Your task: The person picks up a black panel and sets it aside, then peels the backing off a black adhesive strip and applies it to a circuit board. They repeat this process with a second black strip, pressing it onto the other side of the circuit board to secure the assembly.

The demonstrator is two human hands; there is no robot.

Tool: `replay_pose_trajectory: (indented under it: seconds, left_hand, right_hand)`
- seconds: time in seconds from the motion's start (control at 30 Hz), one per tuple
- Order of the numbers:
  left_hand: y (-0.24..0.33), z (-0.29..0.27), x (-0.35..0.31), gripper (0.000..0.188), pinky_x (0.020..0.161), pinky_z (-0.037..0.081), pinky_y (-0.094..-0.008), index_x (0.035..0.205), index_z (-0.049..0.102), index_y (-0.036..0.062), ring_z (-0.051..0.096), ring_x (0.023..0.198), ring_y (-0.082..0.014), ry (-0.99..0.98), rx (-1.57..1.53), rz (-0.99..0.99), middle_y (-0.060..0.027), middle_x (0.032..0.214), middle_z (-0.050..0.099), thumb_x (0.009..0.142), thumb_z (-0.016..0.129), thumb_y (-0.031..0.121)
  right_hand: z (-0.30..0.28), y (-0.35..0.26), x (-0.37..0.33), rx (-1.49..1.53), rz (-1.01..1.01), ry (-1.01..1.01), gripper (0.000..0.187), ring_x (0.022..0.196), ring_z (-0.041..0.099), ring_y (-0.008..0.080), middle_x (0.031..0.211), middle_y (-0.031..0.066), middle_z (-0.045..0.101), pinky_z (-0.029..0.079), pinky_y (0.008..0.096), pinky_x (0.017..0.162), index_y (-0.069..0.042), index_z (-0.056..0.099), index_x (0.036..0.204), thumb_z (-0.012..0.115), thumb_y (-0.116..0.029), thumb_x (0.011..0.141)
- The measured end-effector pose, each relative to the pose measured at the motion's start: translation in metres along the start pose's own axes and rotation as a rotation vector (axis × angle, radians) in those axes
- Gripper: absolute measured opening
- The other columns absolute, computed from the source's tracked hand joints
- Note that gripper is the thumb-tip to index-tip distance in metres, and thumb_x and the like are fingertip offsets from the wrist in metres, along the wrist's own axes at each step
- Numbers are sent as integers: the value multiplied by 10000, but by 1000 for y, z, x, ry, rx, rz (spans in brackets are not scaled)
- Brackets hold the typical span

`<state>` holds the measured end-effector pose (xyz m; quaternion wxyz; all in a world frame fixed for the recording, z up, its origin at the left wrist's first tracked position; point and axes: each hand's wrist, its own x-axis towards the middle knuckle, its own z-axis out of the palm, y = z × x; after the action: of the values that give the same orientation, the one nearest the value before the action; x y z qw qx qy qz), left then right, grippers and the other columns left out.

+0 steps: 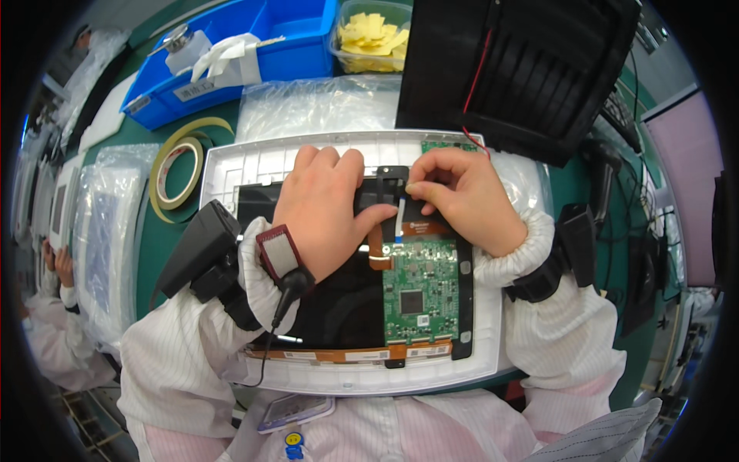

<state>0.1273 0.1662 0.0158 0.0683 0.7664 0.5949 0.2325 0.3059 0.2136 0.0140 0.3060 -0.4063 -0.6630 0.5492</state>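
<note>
In front of me lies a white plastic housing (473, 366) holding a black display panel (331, 308). On the panel's right part sits a green circuit board (439, 289). A thin white flat cable (399, 222) runs up from its top edge. My left hand (319, 208) rests over the panel, fingers bent forward, thumb stretched toward the cable. My right hand (469, 200) pinches with thumb and index finger beside the cable's upper end; what lies between the fingertips is too small to make out. An orange flex cable (376, 250) bends onto the board near my left thumb.
Beyond the housing stand a blue divided bin (296, 35), a clear tub of yellow pieces (373, 42) and a large black casing (516, 69) with a red wire. Left are a tape roll (178, 173) and bagged panels (108, 239). A wrist-strap cord (269, 354) trails from my left wrist.
</note>
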Motion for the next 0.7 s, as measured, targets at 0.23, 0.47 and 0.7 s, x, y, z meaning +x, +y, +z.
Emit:
replay_pose_trajectory:
  seconds: [0.23, 0.47, 0.7]
  left_hand:
    - [-21, -13, 11, 128, 727, 413, -350, 815, 628, 61, 508, 871, -233, -23, -38, 375, -44, 828, 559, 688, 612, 64]
    - [-30, -24, -2, 325, 780, 390, -308, 978, 641, 92, 496, 986, -186, -238, 59, 696, -7, 983, 560, 658, 589, 70]
    - [-32, -21, 10, 399, 797, 370, -285, 1064, 600, 113, 461, 1013, -170, -271, 145, 755, -9, 1018, 504, 666, 575, 96]
  right_hand:
    - [-1, -1, 0, 50, 23, -6, 19, 621, 548, 72, 711, 27, 584, 474, 196, 549, 24, 591, 787, 605, 26, 773]
    - [-2, 0, -1, 59, 30, -14, 24, 626, 552, 75, 730, 30, 585, 477, 195, 554, 25, 587, 785, 608, 23, 774]
    - [-3, 0, 0, 63, 53, -31, 36, 628, 551, 78, 754, 31, 577, 473, 196, 568, 24, 580, 791, 613, 20, 777]
